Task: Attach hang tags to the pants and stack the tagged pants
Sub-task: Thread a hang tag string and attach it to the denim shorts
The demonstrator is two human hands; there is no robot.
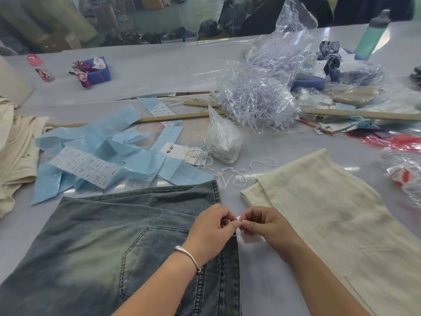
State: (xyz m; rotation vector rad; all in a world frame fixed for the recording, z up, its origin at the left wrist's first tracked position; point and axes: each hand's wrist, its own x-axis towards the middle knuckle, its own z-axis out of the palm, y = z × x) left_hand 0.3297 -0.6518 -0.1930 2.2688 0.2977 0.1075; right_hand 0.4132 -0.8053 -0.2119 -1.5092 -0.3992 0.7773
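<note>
Currently: left hand [210,226] and right hand [262,224] pinch a tag string [234,222] at the jeans [102,242] waistband edge; white tag [250,239] just right, under the right hand.

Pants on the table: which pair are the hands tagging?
The faded blue jeans: the left hand and right hand pinch a string at their edge. The cream pants and beige pants lie untouched.
</note>
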